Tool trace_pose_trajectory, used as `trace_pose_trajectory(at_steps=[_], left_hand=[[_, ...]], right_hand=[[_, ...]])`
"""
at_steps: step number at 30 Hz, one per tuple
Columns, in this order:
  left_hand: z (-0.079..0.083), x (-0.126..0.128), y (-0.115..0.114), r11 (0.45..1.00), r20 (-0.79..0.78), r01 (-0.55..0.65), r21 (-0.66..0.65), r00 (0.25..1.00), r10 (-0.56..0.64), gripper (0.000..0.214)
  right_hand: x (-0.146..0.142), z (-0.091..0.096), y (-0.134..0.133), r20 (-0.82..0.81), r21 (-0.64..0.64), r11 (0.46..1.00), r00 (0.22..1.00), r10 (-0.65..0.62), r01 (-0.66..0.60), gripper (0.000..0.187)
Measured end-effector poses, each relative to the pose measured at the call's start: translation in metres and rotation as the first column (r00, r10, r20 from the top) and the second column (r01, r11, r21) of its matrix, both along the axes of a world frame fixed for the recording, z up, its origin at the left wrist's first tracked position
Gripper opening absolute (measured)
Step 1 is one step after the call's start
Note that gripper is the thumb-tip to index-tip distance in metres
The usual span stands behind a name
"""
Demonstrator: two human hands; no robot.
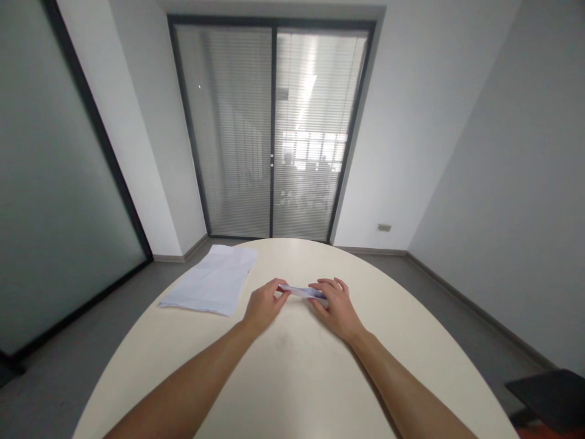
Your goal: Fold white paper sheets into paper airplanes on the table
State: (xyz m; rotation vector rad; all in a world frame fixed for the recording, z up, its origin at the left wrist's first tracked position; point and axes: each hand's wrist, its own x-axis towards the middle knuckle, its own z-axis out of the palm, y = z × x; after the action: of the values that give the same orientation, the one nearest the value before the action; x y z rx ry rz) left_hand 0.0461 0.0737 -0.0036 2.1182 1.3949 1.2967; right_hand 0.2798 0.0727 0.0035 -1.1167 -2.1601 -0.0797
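Note:
Between my two hands is a small folded piece of white paper, held just over the table. My left hand pinches its left end between thumb and fingers. At the other end, my right hand has its thumb below and its fingers curled over the top, hiding part of the paper. The folded shape is narrow and seen nearly edge-on, so its full form does not show.
A stack of white paper sheets lies on the left of the pale round table. A dark chair stands at the lower right. Beyond the table are glass doors with blinds and white walls.

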Motion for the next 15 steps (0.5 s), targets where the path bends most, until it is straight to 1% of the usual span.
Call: trace_pose_trajectory(at_steps=[9,15], left_hand=[[-0.0024,-0.0003,0.0005,1.000,0.020,-0.015,-0.022,1.000,0.015,0.017],[-0.0011,-0.0005,0.0000,0.999,0.001,-0.033,-0.034,0.999,0.033,0.019]], right_hand=[[-0.0003,0.0005,0.0015,-0.019,-0.014,1.000,1.000,0.023,-0.024,0.018],[-0.0011,0.0023,0.0012,-0.024,-0.025,0.999,0.999,0.024,-0.024,0.017]])
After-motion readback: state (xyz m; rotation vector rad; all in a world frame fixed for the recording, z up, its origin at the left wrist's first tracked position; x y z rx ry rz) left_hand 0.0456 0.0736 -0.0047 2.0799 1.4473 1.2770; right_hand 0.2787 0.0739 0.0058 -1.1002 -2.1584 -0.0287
